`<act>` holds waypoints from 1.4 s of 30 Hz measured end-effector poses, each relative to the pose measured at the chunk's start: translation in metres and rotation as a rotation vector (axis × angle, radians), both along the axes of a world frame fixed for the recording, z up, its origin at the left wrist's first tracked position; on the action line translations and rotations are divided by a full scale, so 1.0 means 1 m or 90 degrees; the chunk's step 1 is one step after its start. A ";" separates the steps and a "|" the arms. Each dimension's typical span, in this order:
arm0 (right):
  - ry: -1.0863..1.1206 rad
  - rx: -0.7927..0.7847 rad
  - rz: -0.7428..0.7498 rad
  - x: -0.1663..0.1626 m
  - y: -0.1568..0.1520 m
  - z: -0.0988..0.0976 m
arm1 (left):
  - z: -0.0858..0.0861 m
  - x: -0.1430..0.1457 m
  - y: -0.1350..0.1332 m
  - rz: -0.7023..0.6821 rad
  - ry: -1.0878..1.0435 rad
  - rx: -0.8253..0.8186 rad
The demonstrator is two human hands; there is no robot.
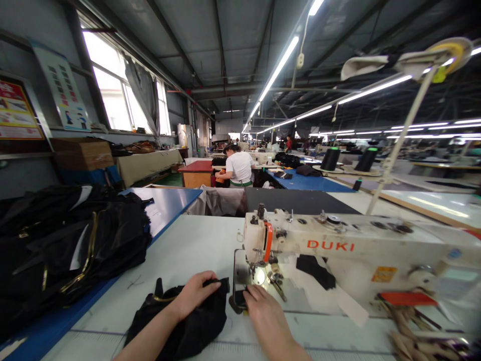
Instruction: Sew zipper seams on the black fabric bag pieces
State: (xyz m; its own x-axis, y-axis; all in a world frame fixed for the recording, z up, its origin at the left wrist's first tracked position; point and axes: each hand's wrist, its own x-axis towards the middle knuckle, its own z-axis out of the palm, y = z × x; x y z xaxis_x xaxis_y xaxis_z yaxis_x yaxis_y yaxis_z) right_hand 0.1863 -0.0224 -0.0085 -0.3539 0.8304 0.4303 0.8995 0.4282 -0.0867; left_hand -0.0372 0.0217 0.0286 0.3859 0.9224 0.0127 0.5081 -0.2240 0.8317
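A black garment with a strip of gold zipper lies bunched on the pale sewing table. My left hand is closed on its upper part, thumb and fingers gathered on the cloth. Just left of the sewing machine's lit needle area, my right hand has its fingers together on a small black fabric piece, partly hidden under the fingertips. The white sewing machine has an orange lever guard and stands directly beyond my right hand.
A heap of black garments with gold zippers lies on the blue table at left. A black scrap and white card lie under the machine arm. A thread stand pole rises at right. A person in white sits ahead.
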 end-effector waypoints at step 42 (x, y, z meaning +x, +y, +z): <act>-0.019 -0.083 0.074 0.036 -0.021 0.032 | 0.009 0.074 0.007 -0.050 0.259 0.065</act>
